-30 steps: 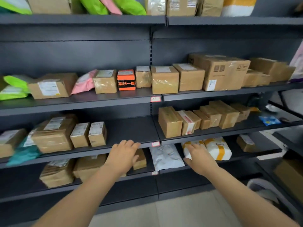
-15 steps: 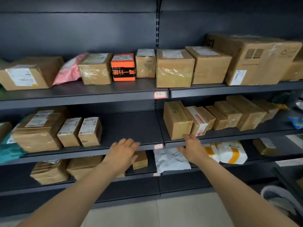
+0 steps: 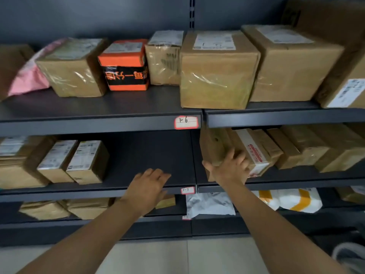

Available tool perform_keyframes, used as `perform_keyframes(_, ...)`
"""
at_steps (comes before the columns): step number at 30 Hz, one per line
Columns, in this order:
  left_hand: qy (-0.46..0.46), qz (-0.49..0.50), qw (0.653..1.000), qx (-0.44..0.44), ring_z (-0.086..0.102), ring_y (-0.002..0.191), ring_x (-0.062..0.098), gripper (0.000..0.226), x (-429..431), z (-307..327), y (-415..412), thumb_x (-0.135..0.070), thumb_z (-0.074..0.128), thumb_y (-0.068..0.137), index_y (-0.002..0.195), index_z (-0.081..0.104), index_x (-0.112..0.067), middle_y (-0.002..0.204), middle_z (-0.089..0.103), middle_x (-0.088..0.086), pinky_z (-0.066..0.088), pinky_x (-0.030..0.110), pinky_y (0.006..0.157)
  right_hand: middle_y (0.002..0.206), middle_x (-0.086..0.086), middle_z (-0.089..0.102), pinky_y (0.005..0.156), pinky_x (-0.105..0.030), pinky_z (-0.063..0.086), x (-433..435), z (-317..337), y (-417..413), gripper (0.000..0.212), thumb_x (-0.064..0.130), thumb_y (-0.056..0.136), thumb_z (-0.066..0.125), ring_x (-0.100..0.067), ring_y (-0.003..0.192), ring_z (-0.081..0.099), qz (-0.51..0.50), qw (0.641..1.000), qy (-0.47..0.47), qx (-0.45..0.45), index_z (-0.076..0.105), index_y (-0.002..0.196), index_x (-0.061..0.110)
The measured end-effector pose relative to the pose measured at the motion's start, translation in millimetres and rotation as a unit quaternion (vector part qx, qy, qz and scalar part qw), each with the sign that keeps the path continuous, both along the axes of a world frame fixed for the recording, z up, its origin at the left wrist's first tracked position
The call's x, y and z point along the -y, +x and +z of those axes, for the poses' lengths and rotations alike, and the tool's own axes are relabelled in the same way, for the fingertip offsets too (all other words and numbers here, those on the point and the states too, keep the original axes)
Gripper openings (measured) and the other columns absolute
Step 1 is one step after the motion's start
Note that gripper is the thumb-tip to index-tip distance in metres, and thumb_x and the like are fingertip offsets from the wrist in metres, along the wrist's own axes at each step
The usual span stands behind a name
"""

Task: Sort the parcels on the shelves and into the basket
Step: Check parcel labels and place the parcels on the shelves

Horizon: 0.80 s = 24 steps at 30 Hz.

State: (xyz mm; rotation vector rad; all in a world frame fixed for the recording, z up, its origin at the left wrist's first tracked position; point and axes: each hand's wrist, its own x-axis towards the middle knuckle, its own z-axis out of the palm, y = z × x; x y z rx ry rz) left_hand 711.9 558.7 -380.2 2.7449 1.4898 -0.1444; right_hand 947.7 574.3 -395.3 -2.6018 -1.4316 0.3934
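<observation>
Right hand (image 3: 230,169): grip apart, spread flat on brown taped cardboard box (image 3: 215,147). Left hand (image 3: 147,186): grip apart, resting on dark metal shelf (image 3: 79,192). Box likely stiff, light; clasp opposite edges.

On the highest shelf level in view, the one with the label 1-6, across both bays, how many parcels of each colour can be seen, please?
Brown cardboard boxes: 6
Orange and black box: 1
Pink mailer bag: 1
Total: 8
</observation>
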Motion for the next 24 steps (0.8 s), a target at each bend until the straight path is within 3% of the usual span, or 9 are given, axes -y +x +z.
perform_keyframes(2,-0.018,0.010,1.000,-0.004,0.044,0.126,0.023,0.054,-6,-7,-1,-0.037,0.052,0.094,0.143,0.037,-0.023,0.138,0.045,-0.001,0.040,0.039,0.099,0.151,-0.022,0.005,0.110,-0.051,0.024,-8,-10,0,0.108,0.072,0.074,0.054,-0.042,0.135,0.017,-0.026,1.000,0.016,-0.003,0.001,0.149,0.015)
perform_keyframes(4,-0.012,0.010,1.000,0.000,0.034,0.132,0.020,0.054,-12,-15,-7,-0.039,0.041,0.098,0.148,0.025,-0.025,0.146,0.035,-0.003,0.033,0.035,0.105,0.148,-0.024,0.011,0.106,-0.050,0.027,-10,-18,0,0.107,0.063,0.073,0.063,-0.043,0.129,0.024,-0.042,0.998,0.041,0.009,0.005,0.148,0.014)
perform_keyframes(9,-0.029,0.020,0.999,0.026,0.032,0.132,0.016,0.055,-23,-26,-17,-0.040,0.039,0.098,0.149,0.022,-0.027,0.147,0.033,-0.005,0.031,0.031,0.106,0.136,-0.023,0.028,0.102,-0.050,0.032,-7,-24,-10,0.106,0.062,0.063,0.069,-0.040,0.118,0.034,-0.024,0.995,0.073,0.068,0.021,0.144,0.015)
perform_keyframes(14,-0.037,0.036,0.997,0.058,0.032,0.133,0.017,0.059,-33,-29,-28,-0.041,0.039,0.099,0.150,0.016,-0.024,0.147,0.033,-0.003,0.032,0.032,0.107,0.126,-0.026,0.043,0.086,-0.054,0.043,-6,-29,-47,0.112,0.050,0.040,0.085,-0.040,0.106,0.043,0.086,0.969,0.156,0.174,0.043,0.134,0.007)
perform_keyframes(17,-0.045,0.035,0.996,0.065,0.031,0.135,0.019,0.061,-37,-29,-37,-0.039,0.039,0.099,0.151,0.014,-0.021,0.149,0.033,0.000,0.032,0.033,0.107,0.123,-0.020,0.042,0.085,-0.056,0.043,-1,-35,-75,0.115,0.050,0.038,0.086,-0.036,0.103,0.041,0.148,0.948,0.184,0.212,0.046,0.136,0.005)
perform_keyframes(21,-0.064,0.016,0.994,0.089,0.030,0.135,0.020,0.058,-44,-29,-41,-0.037,0.038,0.100,0.151,0.015,-0.020,0.148,0.032,0.000,0.033,0.033,0.107,0.113,-0.013,0.053,0.085,-0.051,0.048,9,-52,-101,0.113,0.046,0.046,0.086,-0.030,0.093,0.049,0.232,0.930,0.186,0.215,0.038,0.140,0.005)
perform_keyframes(24,-0.076,0.015,0.992,0.100,0.031,0.134,0.019,0.058,-46,-31,-41,-0.038,0.039,0.099,0.150,0.018,-0.021,0.147,0.034,0.000,0.034,0.033,0.106,0.101,-0.007,0.060,0.079,-0.043,0.054,14,-56,-105,0.107,0.046,0.049,0.087,-0.025,0.085,0.059,0.271,0.928,0.203,0.154,0.038,0.136,0.008)
